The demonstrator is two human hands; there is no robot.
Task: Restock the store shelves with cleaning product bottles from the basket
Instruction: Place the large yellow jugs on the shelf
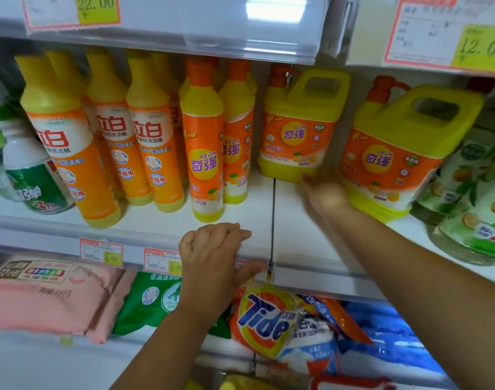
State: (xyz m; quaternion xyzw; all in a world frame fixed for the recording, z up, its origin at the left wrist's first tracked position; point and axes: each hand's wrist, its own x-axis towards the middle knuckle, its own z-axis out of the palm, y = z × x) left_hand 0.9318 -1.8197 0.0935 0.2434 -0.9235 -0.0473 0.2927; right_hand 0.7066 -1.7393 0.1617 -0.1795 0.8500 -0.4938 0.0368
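Two yellow handled jugs with orange labels stand on the white middle shelf (297, 243): one jug (299, 128) at the back centre, the other jug (404, 153) nearer and to the right. My right hand (325, 192) reaches in between them, blurred and flat, with its fingertips at the back jug's base and its side against the nearer jug. It holds nothing. My left hand (212, 249) grips the shelf's front edge, fingers curled on top and thumb along the price rail. The basket is out of view.
Tall orange-and-yellow dish soap bottles (204, 142) fill the shelf's left half, with green-labelled bottles (29, 170) at the far left. Green refill pouches (471, 198) lean at the right. Detergent bags, including a Tide bag (268, 319), lie on the shelf below. The upper shelf rail (184, 21) hangs close overhead.
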